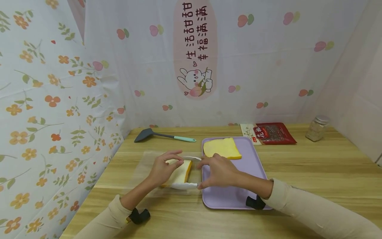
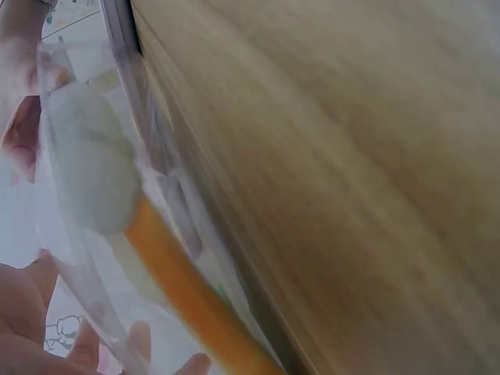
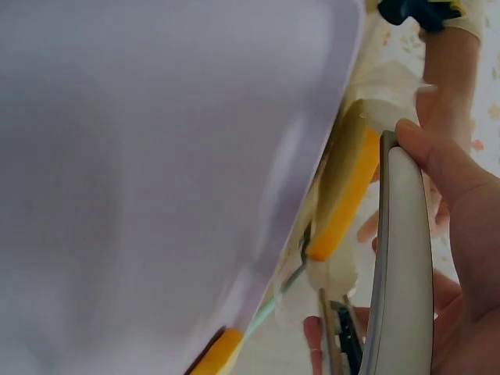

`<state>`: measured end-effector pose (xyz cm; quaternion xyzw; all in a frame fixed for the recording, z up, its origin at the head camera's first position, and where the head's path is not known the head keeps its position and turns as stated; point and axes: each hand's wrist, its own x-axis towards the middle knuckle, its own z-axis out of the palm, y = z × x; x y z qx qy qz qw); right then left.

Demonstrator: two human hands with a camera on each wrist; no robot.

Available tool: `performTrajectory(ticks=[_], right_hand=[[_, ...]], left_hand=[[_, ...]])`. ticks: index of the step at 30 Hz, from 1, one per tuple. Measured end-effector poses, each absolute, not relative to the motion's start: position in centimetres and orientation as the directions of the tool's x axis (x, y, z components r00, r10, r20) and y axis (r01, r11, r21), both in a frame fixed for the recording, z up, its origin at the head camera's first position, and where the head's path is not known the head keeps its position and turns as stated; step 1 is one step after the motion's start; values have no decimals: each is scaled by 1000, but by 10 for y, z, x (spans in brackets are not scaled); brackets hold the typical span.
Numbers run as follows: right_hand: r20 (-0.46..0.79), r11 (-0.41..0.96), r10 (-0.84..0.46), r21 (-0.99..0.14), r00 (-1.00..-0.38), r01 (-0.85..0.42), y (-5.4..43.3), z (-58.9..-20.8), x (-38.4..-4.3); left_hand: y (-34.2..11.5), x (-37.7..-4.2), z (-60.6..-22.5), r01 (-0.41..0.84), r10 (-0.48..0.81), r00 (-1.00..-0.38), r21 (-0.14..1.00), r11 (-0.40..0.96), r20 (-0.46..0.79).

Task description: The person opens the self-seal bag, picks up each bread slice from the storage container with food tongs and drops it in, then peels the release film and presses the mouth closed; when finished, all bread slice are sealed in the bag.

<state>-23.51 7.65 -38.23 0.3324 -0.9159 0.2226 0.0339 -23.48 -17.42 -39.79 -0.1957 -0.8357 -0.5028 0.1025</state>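
Observation:
A bread slice [image 1: 179, 173] with a yellow-orange edge lies in clear plastic, apparently a bag [image 1: 141, 172]. Whitish parts of the bag [image 1: 184, 186] rise beside the slice. My left hand [image 1: 165, 167] is over the slice, thumb and fingertips drawn together at the bag. Fingertips of this hand [image 2: 82, 344] show against the film in the left wrist view. My right hand [image 1: 219, 171] grips the bag's right side, thumb and fingers apart at its two whitish edges. In the right wrist view, a pale bar [image 3: 402, 258] runs down from the right thumb; I cannot tell its kind.
A purple tray [image 1: 231, 199] stands on the right, bearing another bread slice [image 1: 222, 148]. Behind lie a turner [image 1: 165, 135] with a mint handle and a red-and-white spice packet [image 1: 270, 133]. A lidded glass jar [image 1: 317, 128] stands far right. Printed curtains border the wooden table [image 1: 301, 176].

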Motion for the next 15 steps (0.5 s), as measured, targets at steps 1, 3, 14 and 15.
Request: performTrajectory(ticks=[1, 3, 14, 15], right_hand=[[218, 674, -606, -370, -765, -640, 76, -383, -236], [229, 664, -620, -357, -750, -658, 75, -383, -238], [216, 656, -626, -374, -749, -656, 74, -385, -241], [216, 657, -623, -377, -752, -653, 73, -384, -241]], left_hand=[[-175, -235, -398, 428, 221, -904, 801, 420, 367], [-177, -236, -399, 424, 211, -905, 803, 418, 368], [-182, -238, -400, 427, 204, -904, 819, 383, 376], [-182, -238, -400, 430, 209, -903, 818, 382, 376]])
